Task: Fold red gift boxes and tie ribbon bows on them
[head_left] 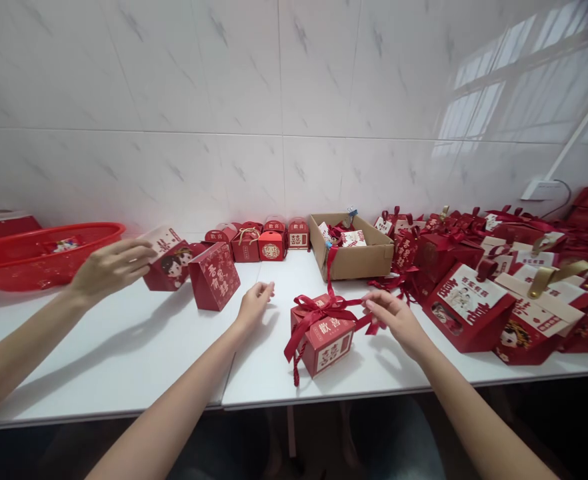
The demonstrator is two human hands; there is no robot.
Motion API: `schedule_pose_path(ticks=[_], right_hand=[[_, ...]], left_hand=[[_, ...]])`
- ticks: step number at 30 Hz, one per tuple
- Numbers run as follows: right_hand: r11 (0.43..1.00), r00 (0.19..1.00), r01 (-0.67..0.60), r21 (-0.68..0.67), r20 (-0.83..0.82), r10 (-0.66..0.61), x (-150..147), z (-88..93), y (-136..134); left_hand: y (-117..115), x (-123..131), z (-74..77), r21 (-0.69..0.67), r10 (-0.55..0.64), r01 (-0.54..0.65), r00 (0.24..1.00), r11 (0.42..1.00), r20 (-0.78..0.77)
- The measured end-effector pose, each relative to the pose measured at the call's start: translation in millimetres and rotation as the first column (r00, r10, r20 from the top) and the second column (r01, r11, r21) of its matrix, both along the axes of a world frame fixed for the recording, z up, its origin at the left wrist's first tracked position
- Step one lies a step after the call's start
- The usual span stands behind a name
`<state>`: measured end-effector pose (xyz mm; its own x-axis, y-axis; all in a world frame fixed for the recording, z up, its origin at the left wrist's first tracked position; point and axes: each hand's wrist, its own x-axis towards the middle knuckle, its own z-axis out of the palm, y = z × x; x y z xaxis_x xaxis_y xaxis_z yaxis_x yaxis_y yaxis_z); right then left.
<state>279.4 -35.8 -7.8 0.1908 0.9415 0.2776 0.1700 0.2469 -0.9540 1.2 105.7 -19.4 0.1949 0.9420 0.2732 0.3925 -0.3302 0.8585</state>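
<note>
A red gift box (324, 337) with gold and white lettering stands on the white table in front of me. A dark red ribbon (319, 310) is tied in a bow over its top, and a twisted red cord hangs down its left side. My right hand (393, 320) pinches the ribbon's right end between thumb and fingers. To the left of the box, apart from it, my left hand (255, 305) hovers with its fingers curled together; nothing shows in them. Another strip of ribbon runs up behind the bow to a cardboard box (361, 263).
At the left a co-worker's hand (117, 267) holds a red box with a pale flap (167, 260). A wedge-shaped red box (215, 277) stands nearby, with a red basin (24, 263) beyond. Small red boxes (247, 245) line the wall. Many finished-looking gift bags (469, 307) crowd the right.
</note>
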Motion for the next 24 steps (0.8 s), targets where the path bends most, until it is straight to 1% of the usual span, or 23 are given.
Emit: schedule_pose_path(ticks=[3,6,10,14,16,18,20,22,23,24], right_hand=[[1.000,0.997,0.007,-0.014,0.079,-0.005,-13.1,-13.2,-4.9],[0.996,0.987,0.084,0.026,0.132,-0.087,-27.1,-20.7,-9.0],[0.988,0.968,0.138,0.067,0.202,-0.149,-34.6,-19.0,-11.2],[0.978,0.956,0.170,0.124,0.219,-0.194,-35.8,-6.8,-14.8],[0.975,0.951,0.170,0.143,0.235,-0.201,-39.0,-0.2,-19.9],[0.978,0.949,0.145,0.148,0.259,-0.179,-44.8,3.1,-27.2],[0.985,0.949,0.096,0.146,0.286,-0.135,-51.7,0.6,-35.8],[0.988,0.945,0.054,0.142,0.313,-0.096,-57.8,-8.4,-44.2],[0.988,0.943,0.052,0.149,0.318,-0.097,-60.4,-14.7,-47.9],[0.983,0.942,0.076,0.169,0.312,-0.127,-62.8,-21.8,-50.8]], left_hand=[[-0.4,-4.0,-18.5,0.079,-0.044,0.054,0.992,0.995,-0.115],[-3.7,-2.8,-25.8,0.139,-0.099,0.131,0.970,0.982,-0.222],[-5.2,-2.2,-25.9,0.178,-0.122,0.189,0.936,0.966,-0.331],[-4.4,-3.0,-26.6,0.189,-0.113,0.197,0.917,0.962,-0.382],[-4.1,-3.2,-27.3,0.192,-0.112,0.201,0.913,0.961,-0.393],[-4.2,-3.4,-27.7,0.193,-0.111,0.203,0.909,0.960,-0.401],[-4.4,-3.7,-28.0,0.194,-0.110,0.203,0.908,0.960,-0.405],[-4.4,-4.1,-28.4,0.199,-0.106,0.202,0.906,0.959,-0.409],[-4.2,-4.2,-28.7,0.202,-0.104,0.201,0.906,0.958,-0.411],[-3.9,-4.4,-29.1,0.206,-0.101,0.201,0.905,0.958,-0.413]])
